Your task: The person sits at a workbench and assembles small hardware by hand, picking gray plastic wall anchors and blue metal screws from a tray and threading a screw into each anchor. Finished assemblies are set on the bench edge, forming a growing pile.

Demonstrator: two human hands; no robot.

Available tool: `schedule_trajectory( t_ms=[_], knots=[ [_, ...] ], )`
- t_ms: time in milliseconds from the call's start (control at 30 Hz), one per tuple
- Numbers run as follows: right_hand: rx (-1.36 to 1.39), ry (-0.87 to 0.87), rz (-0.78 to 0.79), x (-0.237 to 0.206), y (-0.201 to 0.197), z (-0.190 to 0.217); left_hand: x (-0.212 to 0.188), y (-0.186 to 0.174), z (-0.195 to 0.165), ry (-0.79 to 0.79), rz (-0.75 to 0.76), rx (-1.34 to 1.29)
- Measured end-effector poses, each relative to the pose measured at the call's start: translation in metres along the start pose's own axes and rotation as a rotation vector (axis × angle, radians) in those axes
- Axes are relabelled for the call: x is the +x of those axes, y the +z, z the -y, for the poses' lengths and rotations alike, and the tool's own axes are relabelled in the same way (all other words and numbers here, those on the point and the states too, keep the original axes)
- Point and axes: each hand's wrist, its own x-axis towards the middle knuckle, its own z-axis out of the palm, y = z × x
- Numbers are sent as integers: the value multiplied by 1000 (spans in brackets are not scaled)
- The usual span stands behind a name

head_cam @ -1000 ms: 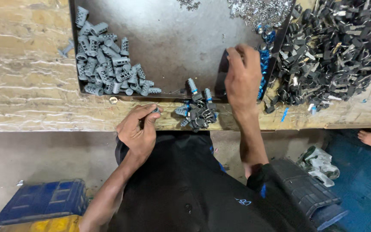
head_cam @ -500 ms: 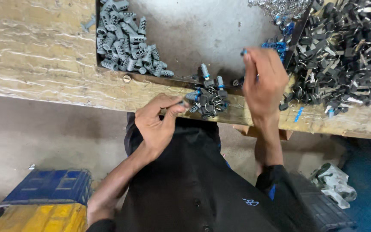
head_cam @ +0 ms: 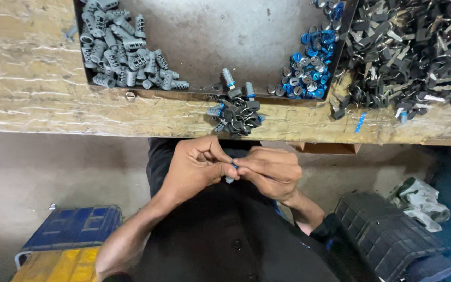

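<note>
My left hand (head_cam: 197, 166) and my right hand (head_cam: 270, 171) meet in front of my chest, below the bench edge. Between their fingertips they pinch a small grey lock cylinder with a blue cap (head_cam: 230, 173); most of it is hidden by the fingers. Just above, on the wooden bench edge (head_cam: 79, 112), lies a small heap of finished cylinders with keys (head_cam: 237, 109). The metal tray (head_cam: 225, 31) behind it holds a pile of bare grey cylinders (head_cam: 123, 52) on the left and blue caps (head_cam: 309, 68) on the right.
A large heap of dark keys (head_cam: 408, 47) covers the bench at the right. On the floor lie a blue and yellow crate (head_cam: 63, 240) at the left, a black ribbed crate (head_cam: 387, 235) at the right and a white rag (head_cam: 418, 203).
My right hand has left the blue caps in the tray and come down to my chest. My left hand has drawn back from the bench edge to meet it.
</note>
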Motion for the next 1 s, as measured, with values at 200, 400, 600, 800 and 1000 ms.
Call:
schedule_trajectory(
  t_ms=[200,400,600,800,1000],
  knots=[
    [-163,37,69,-15,11,-2,12,1,3,-38,-31,-55],
    [-416,-434,82,-2,6,-26,13,6,-3,49,69,-83],
    [-562,-317,296,34,8,-12,3,-6,-8,249,-367,235],
    [-810,-32,171,80,3,12,7,-34,-22,391,-530,486],
    [-753,73,169,74,21,3,22,-28,-28,527,-496,410]
  ],
)
